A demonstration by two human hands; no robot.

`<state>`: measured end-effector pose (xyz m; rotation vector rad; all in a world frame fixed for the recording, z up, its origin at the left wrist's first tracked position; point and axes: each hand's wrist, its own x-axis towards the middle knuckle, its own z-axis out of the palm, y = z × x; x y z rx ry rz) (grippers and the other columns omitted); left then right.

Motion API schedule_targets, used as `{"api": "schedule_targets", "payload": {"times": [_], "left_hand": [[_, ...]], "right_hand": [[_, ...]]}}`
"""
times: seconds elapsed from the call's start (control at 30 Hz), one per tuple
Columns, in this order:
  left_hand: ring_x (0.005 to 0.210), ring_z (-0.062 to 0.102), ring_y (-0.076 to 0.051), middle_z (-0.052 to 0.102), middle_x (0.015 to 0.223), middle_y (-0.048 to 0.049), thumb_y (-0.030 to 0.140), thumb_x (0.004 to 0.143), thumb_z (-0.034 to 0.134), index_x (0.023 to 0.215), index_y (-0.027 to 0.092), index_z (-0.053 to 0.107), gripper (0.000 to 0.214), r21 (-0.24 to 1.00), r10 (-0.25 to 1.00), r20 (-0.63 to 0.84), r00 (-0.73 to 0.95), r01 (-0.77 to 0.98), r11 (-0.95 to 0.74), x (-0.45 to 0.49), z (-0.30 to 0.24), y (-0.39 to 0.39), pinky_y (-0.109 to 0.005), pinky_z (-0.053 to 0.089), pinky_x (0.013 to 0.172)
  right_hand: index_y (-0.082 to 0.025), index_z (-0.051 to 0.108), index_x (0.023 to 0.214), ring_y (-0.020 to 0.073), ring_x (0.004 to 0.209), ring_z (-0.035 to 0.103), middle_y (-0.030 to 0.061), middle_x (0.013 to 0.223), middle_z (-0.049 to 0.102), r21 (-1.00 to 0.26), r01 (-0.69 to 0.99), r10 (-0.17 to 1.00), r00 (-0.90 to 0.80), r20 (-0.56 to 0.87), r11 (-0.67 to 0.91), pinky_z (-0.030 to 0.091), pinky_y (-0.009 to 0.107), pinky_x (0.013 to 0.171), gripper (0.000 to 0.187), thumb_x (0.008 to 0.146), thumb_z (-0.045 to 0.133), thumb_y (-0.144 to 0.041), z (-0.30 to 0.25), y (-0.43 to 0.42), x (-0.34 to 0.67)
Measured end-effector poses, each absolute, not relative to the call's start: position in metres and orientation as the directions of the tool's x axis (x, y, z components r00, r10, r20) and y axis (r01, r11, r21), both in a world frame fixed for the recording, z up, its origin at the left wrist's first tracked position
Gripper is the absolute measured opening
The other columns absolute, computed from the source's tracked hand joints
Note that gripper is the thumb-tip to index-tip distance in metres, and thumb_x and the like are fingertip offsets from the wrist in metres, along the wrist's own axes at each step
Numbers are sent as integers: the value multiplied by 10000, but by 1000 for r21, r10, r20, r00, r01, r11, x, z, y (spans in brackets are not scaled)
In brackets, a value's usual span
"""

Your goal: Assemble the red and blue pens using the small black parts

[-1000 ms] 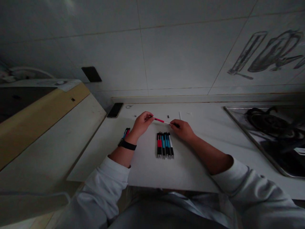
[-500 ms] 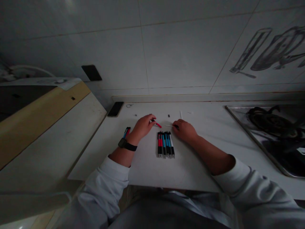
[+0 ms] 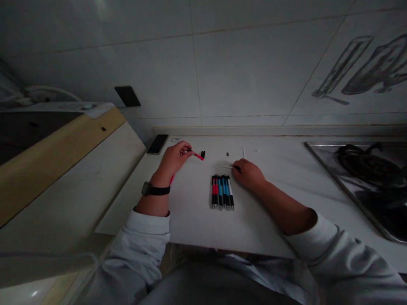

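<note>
My left hand [image 3: 173, 159] is closed on a red pen barrel [image 3: 199, 156], held just above the white counter [image 3: 197, 220] near a small black pen part [image 3: 202, 154]. A black watch sits on that wrist. My right hand [image 3: 248, 173] rests on the counter with its fingers pinched on a thin white refill [image 3: 226, 167]. Between the hands, nearer me, lies a tidy row of several pens [image 3: 222, 192] with red, blue and white barrels. Another pen [image 3: 172, 179] is mostly hidden behind my left wrist.
A dark phone [image 3: 157, 144] lies at the counter's back left corner. Small loose parts and a white stick [image 3: 244, 153] lie near the wall. A gas hob [image 3: 365, 169] fills the right side. A wooden-edged surface [image 3: 63, 148] stands to the left.
The red barrel and the white refill were joined between both hands; now they are apart. My left hand has carried the red barrel left and back, and my right hand stayed with the refill.
</note>
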<state>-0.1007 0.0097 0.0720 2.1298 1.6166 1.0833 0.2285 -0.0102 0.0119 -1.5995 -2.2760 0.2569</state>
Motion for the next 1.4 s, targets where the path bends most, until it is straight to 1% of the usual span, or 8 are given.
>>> {"api": "schedule_targets", "payload": {"times": [0.2, 0.37, 0.47, 0.77, 0.9, 1.07, 1.23, 1.4], "left_hand": [[893, 698, -197, 777, 972, -46, 321, 950, 595, 1022, 214, 764, 212, 602, 947, 291, 136, 743, -292, -130, 78, 12, -296, 524, 835], [662, 659, -195, 757, 758, -35, 244, 804, 683, 756, 230, 759, 91, 539, 971, 47, 235, 812, -222, -134, 59, 14, -289, 486, 648], [551, 612, -180, 734, 664, -35, 174, 710, 707, 680, 236, 737, 74, 497, 966, -19, 256, 841, -213, -135, 46, 17, -285, 448, 578], [612, 653, -175, 766, 729, -64, 247, 774, 678, 772, 200, 761, 95, 355, 966, -115, 230, 918, -176, -138, 43, 21, -261, 446, 579], [695, 683, -175, 788, 831, -71, 252, 810, 671, 871, 186, 776, 139, 383, 962, -143, 231, 909, -162, -135, 50, 17, -251, 459, 608], [673, 683, -170, 786, 827, -59, 163, 800, 616, 946, 184, 777, 218, 448, 966, -167, 197, 888, -104, -132, 56, 13, -250, 470, 602], [707, 697, -167, 790, 885, -66, 148, 775, 632, 928, 174, 768, 206, 509, 968, -158, 196, 856, -91, -135, 54, 16, -241, 484, 615], [662, 684, -163, 781, 824, -63, 148, 788, 615, 916, 172, 772, 204, 529, 964, -178, 196, 846, -75, -143, 46, 21, -241, 493, 609]], "right_hand": [[-208, 733, 1017, 227, 897, 651, 112, 1045, 704, -347, 869, 934, -307, 181, 353, 462, 321, 786, 241, 979, 519, -311, 15, -12, 228], [-211, 738, 1016, 224, 882, 648, 114, 1061, 701, -357, 870, 939, -298, 172, 341, 456, 319, 776, 228, 964, 534, -299, 14, -12, 228], [-211, 737, 1019, 221, 866, 642, 115, 1059, 698, -350, 873, 940, -298, 166, 339, 449, 320, 762, 229, 961, 536, -302, 13, -11, 228], [-201, 734, 1054, 210, 893, 648, 108, 1079, 700, -324, 885, 942, -302, 149, 335, 457, 305, 787, 253, 979, 515, -303, 17, -13, 227], [-204, 739, 1067, 207, 915, 654, 106, 1100, 700, -315, 893, 946, -297, 127, 322, 462, 300, 815, 260, 980, 517, -307, 20, -14, 226], [-205, 736, 1081, 208, 914, 655, 104, 1106, 704, -312, 894, 947, -297, 124, 322, 464, 299, 805, 257, 979, 524, -311, 18, -13, 226], [-206, 735, 1063, 206, 911, 653, 104, 1100, 706, -316, 890, 944, -299, 139, 329, 464, 295, 798, 256, 981, 517, -312, 17, -12, 227], [-211, 743, 1058, 210, 917, 654, 106, 1100, 707, -312, 894, 946, -296, 129, 322, 468, 296, 800, 256, 976, 523, -313, 17, -12, 227]]}}
